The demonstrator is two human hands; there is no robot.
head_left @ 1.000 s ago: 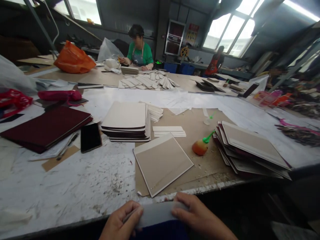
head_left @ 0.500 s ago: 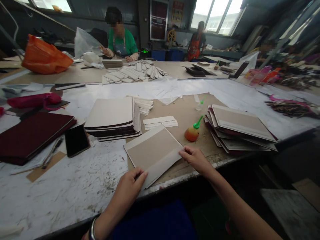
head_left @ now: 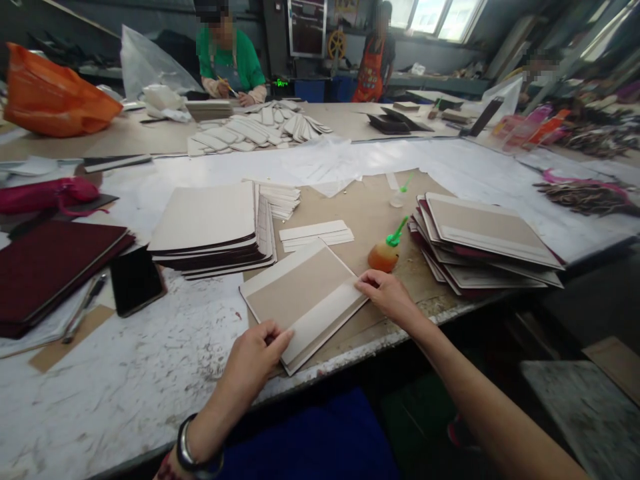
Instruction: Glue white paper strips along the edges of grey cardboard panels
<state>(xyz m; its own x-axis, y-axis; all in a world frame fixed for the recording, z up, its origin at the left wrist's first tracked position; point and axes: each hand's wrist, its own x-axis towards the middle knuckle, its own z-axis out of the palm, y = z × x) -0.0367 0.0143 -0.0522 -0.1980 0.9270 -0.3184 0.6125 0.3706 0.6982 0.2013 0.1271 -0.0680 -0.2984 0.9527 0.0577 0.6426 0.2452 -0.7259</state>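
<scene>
Position of work: a flat tan cardboard panel [head_left: 295, 293] lies on a brown kraft sheet [head_left: 373, 213] near the front edge of the scuffed white desk [head_left: 150, 373], turned at an angle to that edge. A pale band runs along the panel's far side. A pale grey paper strip [head_left: 325, 320] lies along its near side.

Hands: the left hand [head_left: 255, 357] is closed on the near-left end of the strip at the panel's front corner, thumb on top. A metal bangle shows on that wrist. The right hand [head_left: 387, 297] is closed on the strip's other end at the panel's right corner, fingers curled and tips down on the card. The strip sits straight between the two hands, in contact with the panel.

Adjacent items: an orange squeeze bottle with a green nozzle [head_left: 386, 252] lies on the kraft sheet just beyond the right hand. A fanned stack of finished tan-and-maroon panels [head_left: 485, 240] sits to the right of it. A thicker stack of grey boards [head_left: 210, 227] sits to the left of the panel, with a small pile of white strips [head_left: 315, 233] between that stack and the bottle.

Further left: a black phone [head_left: 135, 280] lies face up, beside a pile of maroon covers [head_left: 50, 267] and a pen [head_left: 83, 307].

Far side of the desk: a person in a green top [head_left: 227, 60] is seated behind a spread of white pieces, and an orange plastic bag [head_left: 50, 100] rests at the far left.
</scene>
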